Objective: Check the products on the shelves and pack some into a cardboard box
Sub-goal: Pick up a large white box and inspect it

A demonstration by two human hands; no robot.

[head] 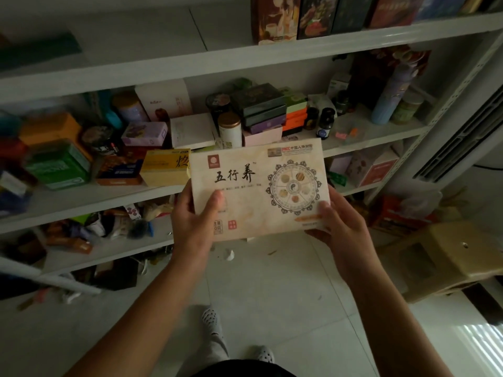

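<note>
A flat cream product box with black Chinese characters and a round mandala print is held up in front of the white shelves, its printed face toward me. My left hand grips its lower left corner, thumb on the front. My right hand grips the lower right corner, thumb on the printed face. Behind it, the middle shelf carries many products: a yellow box, a green tin, a white canister with a gold lid, stacked dark and orange boxes. No cardboard packing box is clearly visible.
A beige plastic stool stands at the right on the tiled floor. A white air-conditioner unit rises at far right. Lower shelves hold loose packets. My feet in white clogs show below.
</note>
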